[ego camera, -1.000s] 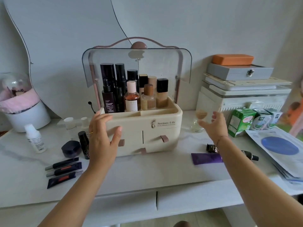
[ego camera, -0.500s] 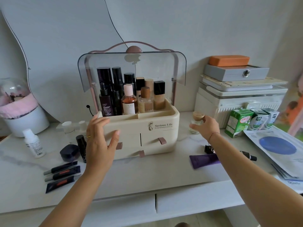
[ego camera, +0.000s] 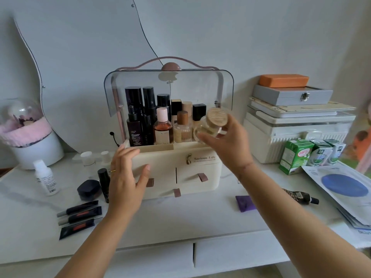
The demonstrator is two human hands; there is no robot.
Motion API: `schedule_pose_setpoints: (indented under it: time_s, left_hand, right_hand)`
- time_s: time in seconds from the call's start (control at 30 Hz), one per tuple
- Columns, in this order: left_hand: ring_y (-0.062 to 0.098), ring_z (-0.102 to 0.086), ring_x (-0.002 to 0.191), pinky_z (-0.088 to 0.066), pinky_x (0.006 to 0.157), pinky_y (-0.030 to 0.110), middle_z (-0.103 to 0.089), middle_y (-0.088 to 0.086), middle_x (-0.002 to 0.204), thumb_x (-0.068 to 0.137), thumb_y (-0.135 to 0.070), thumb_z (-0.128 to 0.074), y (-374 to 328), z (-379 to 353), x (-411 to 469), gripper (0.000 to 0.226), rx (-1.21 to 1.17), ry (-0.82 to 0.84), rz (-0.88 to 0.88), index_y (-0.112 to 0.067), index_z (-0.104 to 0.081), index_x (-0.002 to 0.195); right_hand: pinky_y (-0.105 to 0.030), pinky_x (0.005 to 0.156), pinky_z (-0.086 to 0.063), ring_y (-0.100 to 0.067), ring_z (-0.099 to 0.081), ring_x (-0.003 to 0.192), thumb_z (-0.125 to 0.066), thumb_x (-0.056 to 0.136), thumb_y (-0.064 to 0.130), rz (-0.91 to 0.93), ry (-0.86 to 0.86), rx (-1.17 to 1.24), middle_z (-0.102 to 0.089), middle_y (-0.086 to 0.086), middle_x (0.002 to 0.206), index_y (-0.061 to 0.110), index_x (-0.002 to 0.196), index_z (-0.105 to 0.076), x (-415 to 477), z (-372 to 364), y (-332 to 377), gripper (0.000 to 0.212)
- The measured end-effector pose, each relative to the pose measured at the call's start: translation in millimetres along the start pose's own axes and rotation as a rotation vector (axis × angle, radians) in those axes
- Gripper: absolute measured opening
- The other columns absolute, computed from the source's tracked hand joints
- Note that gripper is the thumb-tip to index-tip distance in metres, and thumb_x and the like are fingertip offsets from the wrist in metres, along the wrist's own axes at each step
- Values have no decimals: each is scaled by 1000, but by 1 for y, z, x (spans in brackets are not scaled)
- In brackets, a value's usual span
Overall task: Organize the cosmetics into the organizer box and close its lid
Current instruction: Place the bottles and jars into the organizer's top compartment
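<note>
Right hand (ego camera: 228, 141) gripping wood-lidded jar (ego camera: 210, 125), left hand (ego camera: 126, 177) spread wide beside organizer box (ego camera: 180, 167)

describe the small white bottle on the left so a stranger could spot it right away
Start at the cream organizer box in the middle of the white table, then look far left toward the white pot with pink fluff. The small white bottle stands upright just in front of it, alone. Unlike the dark tubes and jar nearby, it is all white with a printed label.
</note>
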State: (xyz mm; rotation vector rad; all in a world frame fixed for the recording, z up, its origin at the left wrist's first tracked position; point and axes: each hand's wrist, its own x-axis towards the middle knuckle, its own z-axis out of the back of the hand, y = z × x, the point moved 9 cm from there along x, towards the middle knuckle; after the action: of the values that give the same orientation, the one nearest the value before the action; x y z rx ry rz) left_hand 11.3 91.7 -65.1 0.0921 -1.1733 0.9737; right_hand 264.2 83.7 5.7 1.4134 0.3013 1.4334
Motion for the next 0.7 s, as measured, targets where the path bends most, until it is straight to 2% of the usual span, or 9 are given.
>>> schedule_pose_setpoints:
  time_s: [0.03,0.13,0.23,0.3,0.43,0.53,0.6,0.7]
  left_hand:
    - [26,-28,139,-15,108,7,-45,14,134,90,-34,-49,0,1,0,48,4,7,-5,-1,-47,124]
    - [20,-25,140,-13,109,8,-43,9,136,91,-31,-54,2,2,1,44,9,26,-5,-4,-47,125]
    - [17,-24,140,-13,111,10,-44,7,134,90,-32,-51,4,1,2,44,16,42,-11,-5,-47,125]
    - [18,-26,140,-13,112,13,-45,6,133,88,-34,-48,4,1,2,46,9,41,-16,-6,-47,124]
    - [20,-27,139,-14,112,13,-44,7,134,88,-33,-48,3,0,2,45,-7,21,-6,-6,-47,123]
    - [20,-26,140,-14,111,11,-44,8,134,88,-33,-48,3,0,2,45,-4,27,-3,-5,-47,124]
    - [20,-25,140,-14,111,11,-44,8,134,88,-34,-48,4,0,2,46,-2,35,-2,-6,-46,124]
    - [18,-25,140,-13,112,12,-44,6,134,89,-35,-47,5,1,1,46,0,35,2,-7,-46,125]
  right_hand:
    - [-27,84,-55,-2,-64,91,-82,67,28,-3,14,-34,-67,15,97,22,111,-58,8,-10,-1,51]
    - [-24,80,-50,-10,-60,90,-78,71,27,-9,13,-143,-58,12,96,18,119,-50,28,-24,-3,56]
    - [-29,76,-48,-16,-56,88,-75,74,15,-3,23,-230,-54,7,98,23,132,-38,37,-28,-12,69]
    - [-28,75,-47,-18,-55,88,-75,73,12,32,58,-306,-55,4,100,27,134,-37,38,-34,-17,74]
    - [-24,79,-42,-22,-55,99,-73,76,17,54,146,-433,-55,-7,120,25,135,-41,45,-42,-23,67]
    - [-25,83,-40,-26,-54,108,-69,82,21,38,204,-511,-50,-8,127,22,141,-38,50,-45,-26,67]
    - [-27,87,-42,-24,-54,106,-65,85,21,27,211,-507,-49,-8,129,21,143,-34,50,-47,-25,65]
    - [-23,81,-41,-17,-51,94,-62,87,17,12,175,-456,-47,-8,130,18,138,-39,49,-46,-27,55]
